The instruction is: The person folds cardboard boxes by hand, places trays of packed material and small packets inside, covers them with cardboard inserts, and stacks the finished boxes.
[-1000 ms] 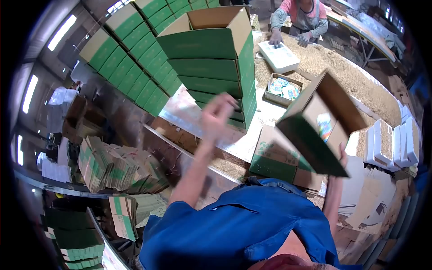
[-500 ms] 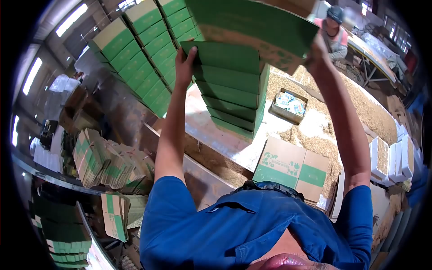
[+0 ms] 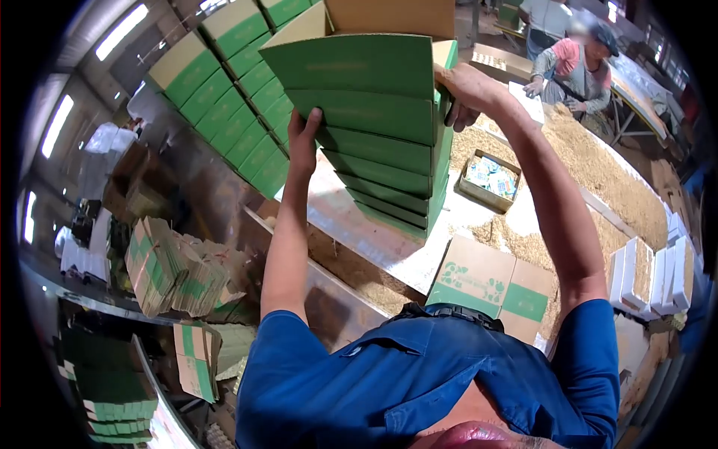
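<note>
A stack of green cardboard boxes (image 3: 381, 153) stands before me on the white tabletop, with an open-topped cardboard box (image 3: 351, 71) uppermost, its brown inside showing. My left hand (image 3: 304, 138) grips the left edge of a box just under the top one, thumb in front and the other fingers partly hidden behind. On the opposite side, my right hand (image 3: 473, 91) is bent over the right corner of the upper boxes, fingers curled against them. Part of that grip is out of sight.
More stacked green boxes (image 3: 228, 105) rise at the back left. A tin of small packets (image 3: 490, 179) and flat cartons (image 3: 479, 277) lie on the right, near loose grain-like material (image 3: 598, 161). A co-worker (image 3: 580, 71) crouches at the back right. Bundled cardboard (image 3: 176, 266) stands at left.
The box my right hand held up at the right has come left and down onto the stack. My left hand has slid slightly lower. The co-worker shows more fully.
</note>
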A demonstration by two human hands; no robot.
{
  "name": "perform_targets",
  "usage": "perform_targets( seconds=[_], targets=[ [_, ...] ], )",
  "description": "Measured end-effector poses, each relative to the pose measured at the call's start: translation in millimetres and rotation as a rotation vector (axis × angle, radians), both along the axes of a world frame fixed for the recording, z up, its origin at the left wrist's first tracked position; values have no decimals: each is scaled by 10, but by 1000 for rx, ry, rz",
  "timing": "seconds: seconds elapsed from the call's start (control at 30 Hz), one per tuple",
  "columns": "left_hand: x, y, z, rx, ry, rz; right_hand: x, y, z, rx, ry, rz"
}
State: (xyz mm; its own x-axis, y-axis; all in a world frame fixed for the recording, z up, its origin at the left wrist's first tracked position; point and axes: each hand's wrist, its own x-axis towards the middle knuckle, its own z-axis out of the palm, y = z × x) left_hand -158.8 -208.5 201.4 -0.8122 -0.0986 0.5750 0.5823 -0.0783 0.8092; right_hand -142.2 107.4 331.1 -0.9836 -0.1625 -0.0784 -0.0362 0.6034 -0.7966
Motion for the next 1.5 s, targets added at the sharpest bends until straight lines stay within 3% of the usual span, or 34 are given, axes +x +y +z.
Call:
perform_targets(
  seconds=[0.07,0.13,0.23,0.33,0.37,0.4,0.47,0.77,1.13,1.23,1.3,1.33,1.37,1.4,1.43,1.47,1.5],
  targets=[
    [-8,35,-5,-25,-20,2,21,146,34,-46,-83,148],
    [-45,43,40,17,-22,-62,31,171,87,47,-140,40],
    [-53,45,154,-24,-25,-51,243,116,127,101,46,-66],
    [-10,59,278,-13,-55,-56,204,65,115,511,424,-237],
    [1,70,331,3,-47,-61,155,67,-29,418,816,-312],
    [0,72,371,21,-38,-66,191,43,-32,162,1068,-199],
    [-160,-60,325,11,-61,-60,232,44,61,48,1167,53],
    [-276,-186,329,37,-17,-108,391,61,113,-126,962,208],
    [20,-109,625,22,94,18,639,578,-158,-101,1191,75],
    [371,-74,215,145,91,207,877,1300,-860,-143,907,-113],
    [475,-382,-790,-16,182,179,1219,1795,-1762,-123,637,-376],
    [851,4,-1086,71,58,253,1376,2262,-2681,0,490,-521],
    [1013,28,-1787,-242,-110,396,1723,2546,-3303,78,393,-606],
    [1390,314,-2069,-363,-422,271,2199,2555,-3533,130,247,-753],
    [1624,534,-2424,-698,-398,182,2600,2854,-4182,181,104,-843],
    [1933,1012,-2186,-526,-880,42,2996,2997,-4560,302,-58,-912],
    [2015,1140,-2834,-656,-803,-66,3318,2906,-4526,404,-226,-1000]
  ],
)
